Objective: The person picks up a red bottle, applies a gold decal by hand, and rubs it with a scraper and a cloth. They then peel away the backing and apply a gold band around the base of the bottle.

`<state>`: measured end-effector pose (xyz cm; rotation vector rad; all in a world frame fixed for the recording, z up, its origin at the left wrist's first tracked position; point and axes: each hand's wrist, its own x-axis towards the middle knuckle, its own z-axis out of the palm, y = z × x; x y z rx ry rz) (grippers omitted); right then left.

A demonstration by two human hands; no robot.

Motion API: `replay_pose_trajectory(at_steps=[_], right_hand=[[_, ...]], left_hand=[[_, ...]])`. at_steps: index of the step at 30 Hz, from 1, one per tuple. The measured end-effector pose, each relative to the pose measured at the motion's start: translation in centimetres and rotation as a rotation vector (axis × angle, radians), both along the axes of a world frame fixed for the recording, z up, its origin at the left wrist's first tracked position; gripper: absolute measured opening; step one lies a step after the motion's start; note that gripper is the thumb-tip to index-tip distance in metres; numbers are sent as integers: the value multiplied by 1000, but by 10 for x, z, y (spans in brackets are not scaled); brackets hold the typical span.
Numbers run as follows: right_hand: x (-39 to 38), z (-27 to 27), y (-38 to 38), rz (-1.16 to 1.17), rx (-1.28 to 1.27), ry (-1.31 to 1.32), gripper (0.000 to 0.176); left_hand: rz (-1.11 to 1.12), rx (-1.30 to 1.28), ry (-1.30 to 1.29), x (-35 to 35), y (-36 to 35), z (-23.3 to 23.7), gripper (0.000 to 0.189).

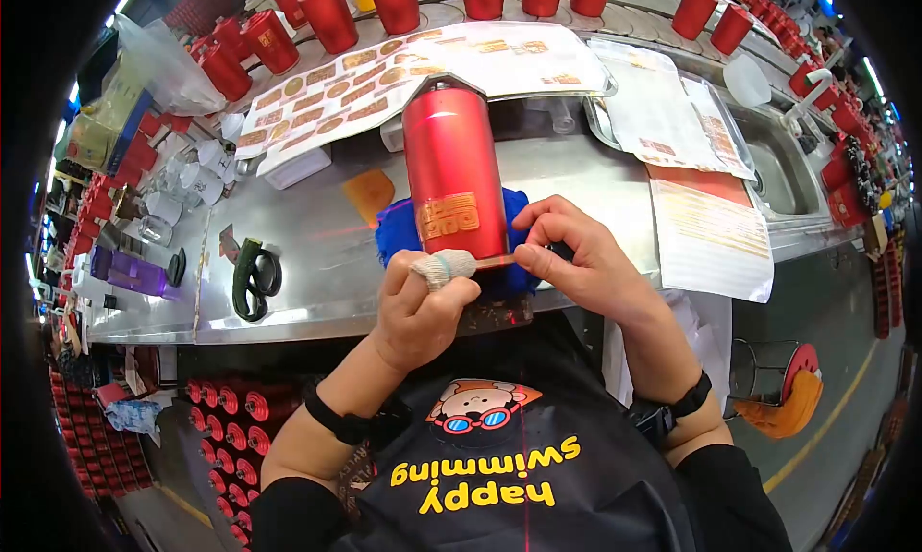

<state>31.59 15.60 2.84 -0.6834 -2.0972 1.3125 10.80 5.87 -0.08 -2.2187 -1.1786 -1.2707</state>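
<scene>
A red metal canister [453, 163] with a gold emblem [447, 216] lies on a blue cloth [396, 233] at the bench's front edge. My left hand [420, 312] is closed at its lower left, with a white cloth [445, 267] wrapped about a finger and held by a pale green band. A thin reddish-gold strip [495, 262] runs along the canister's lower end between my hands. My right hand [581, 264] pinches the strip's right end between thumb and finger, its other fingers curled beside the canister.
Decal sheets [336, 96] lie behind the canister, and more sheets [711, 230] hang over the edge at right by the sink [783, 168]. Red canisters [394, 5] line a conveyor at the back. A black tool [248, 278], an orange scraper-like piece [369, 195] and a purple bottle [134, 272] lie left.
</scene>
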Motion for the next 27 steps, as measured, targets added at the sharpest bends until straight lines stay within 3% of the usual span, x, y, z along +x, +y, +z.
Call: replay_pose_trajectory(at_steps=[3,7,10,13,16,20,24,27], right_hand=[[-2,-1,1,4,6,-16,22],[-1,-3,1,-2,-17,-4,22],[-2,-3,0,-5,-24,-9,21],[-1,-2,1,1,-26,-18,20],[-2,-4,0,-8,-31,-9,21],[-3,-5,1,-5,23,-5,21],[0,-5,1,2,-22,-27,21],[-2,-2,0,11,-56,-35,21]], left_hand=[[-3,-39,32,3,-3,7,37],[-57,-34,204,4,5,22,30],[-67,-37,191,-2,6,17,24],[8,-19,2,-2,1,-1,26],[3,-34,30,4,-1,10,39],[-64,-83,231,5,6,23,38],[-4,-16,76,2,5,6,28],[36,-53,-11,7,-2,8,39]])
